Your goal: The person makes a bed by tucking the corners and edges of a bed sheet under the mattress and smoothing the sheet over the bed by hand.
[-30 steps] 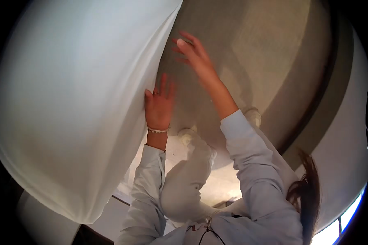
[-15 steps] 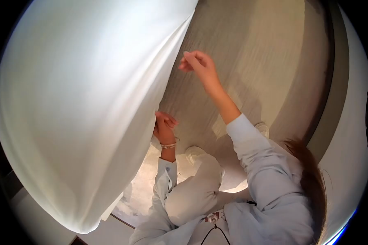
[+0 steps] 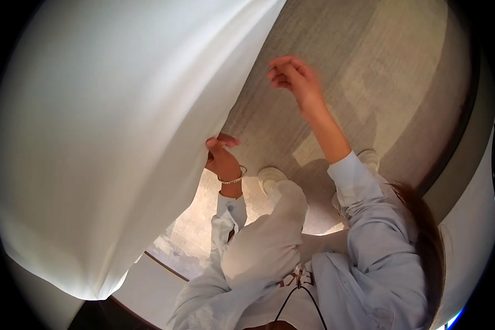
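Cloth (image 3: 104,148) with a slanting edge (image 3: 256,56), left hand (image 3: 221,158) at that edge, its grip indeterminable. Right hand (image 3: 297,81), loosely half-curled, has room over floor (image 3: 379,82) beside the cloth.

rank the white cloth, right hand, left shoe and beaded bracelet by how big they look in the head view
Largest to smallest:
White cloth
Right hand
Left shoe, visible part only
Beaded bracelet

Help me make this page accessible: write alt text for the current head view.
The left hand is at the edge of a large white cloth, its grip unclear. The right hand, loosely curled, is apart from the cloth, above a grey floor.
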A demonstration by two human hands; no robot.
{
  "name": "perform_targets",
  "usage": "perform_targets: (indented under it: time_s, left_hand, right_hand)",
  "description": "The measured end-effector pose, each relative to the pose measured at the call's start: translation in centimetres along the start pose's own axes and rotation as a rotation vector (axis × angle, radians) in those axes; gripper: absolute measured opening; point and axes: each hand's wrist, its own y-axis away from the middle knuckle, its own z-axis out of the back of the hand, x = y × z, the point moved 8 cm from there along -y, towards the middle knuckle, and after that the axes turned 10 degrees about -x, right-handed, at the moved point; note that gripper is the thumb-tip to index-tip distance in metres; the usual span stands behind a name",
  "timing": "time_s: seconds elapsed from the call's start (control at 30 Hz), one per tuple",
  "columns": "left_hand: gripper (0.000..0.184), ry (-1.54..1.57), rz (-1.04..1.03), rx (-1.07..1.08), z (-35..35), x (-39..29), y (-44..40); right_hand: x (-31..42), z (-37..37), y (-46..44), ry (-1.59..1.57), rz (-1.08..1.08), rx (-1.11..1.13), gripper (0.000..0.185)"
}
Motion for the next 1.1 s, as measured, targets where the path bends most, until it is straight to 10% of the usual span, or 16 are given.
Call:
perform_targets:
  time_s: [0.4, 0.57, 0.8, 0.97, 1.1]
  left_hand:
    - [0.044, -0.004, 0.164, 0.098, -0.5, 1.4, 0.9]
    - [0.042, -0.304, -0.035, 0.069, -0.4, -0.1, 0.3]
    - [0.047, -0.129, -0.064, -0.107, -0.3, -0.9, -0.1]
    - [0.01, -0.138, 0.049, 0.542, -7.3, -1.0, 1.5]
    - [0.041, -0.56, -0.804, 0.68, -14.2, -8.3, -2.7]
  right_hand:
    - [6.4, 1.7, -3.0, 0.001, 0.396, -0.051, 0.017]
    - [12.0, -0.4, -2.5, 0.637, 1.122, 0.187, 0.031]
    - [12.8, -3.1, -0.5, 1.221, 1.409, 0.556, 0.064]
    - [12.4, -6.8, -0.1, 1.283, 1.413, 0.542, 0.072]
    - [12.4, -10.1, 0.7, 1.247, 1.405, 0.475, 0.071]
